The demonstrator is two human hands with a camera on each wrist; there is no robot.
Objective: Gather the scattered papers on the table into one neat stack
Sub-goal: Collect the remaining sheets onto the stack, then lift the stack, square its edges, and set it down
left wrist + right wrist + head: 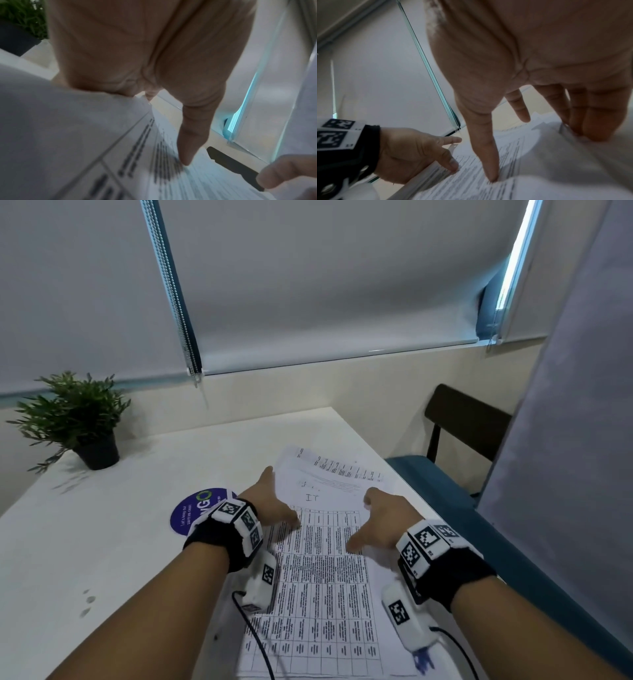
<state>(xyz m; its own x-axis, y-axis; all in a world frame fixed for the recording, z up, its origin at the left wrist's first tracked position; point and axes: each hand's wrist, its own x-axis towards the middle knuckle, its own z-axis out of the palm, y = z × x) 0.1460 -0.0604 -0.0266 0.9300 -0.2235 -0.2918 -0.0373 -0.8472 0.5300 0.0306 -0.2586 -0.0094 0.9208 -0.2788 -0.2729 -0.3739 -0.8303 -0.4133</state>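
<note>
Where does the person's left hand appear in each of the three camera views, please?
Head view: left hand sits left of centre, at the left edge of the papers.
Left wrist view: it fills the upper middle, thumb pointing down onto the papers.
Right wrist view: it sits at lower left, beside its marker band.
Shared landmark: the printed table sheet under both hands.

hands 2 | potted plant 1 | round sticker 1 | chair 1

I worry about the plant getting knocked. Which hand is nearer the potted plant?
Left. The left hand rests at the papers' left edge, toward the potted plant; the right hand lies farther right.
</note>
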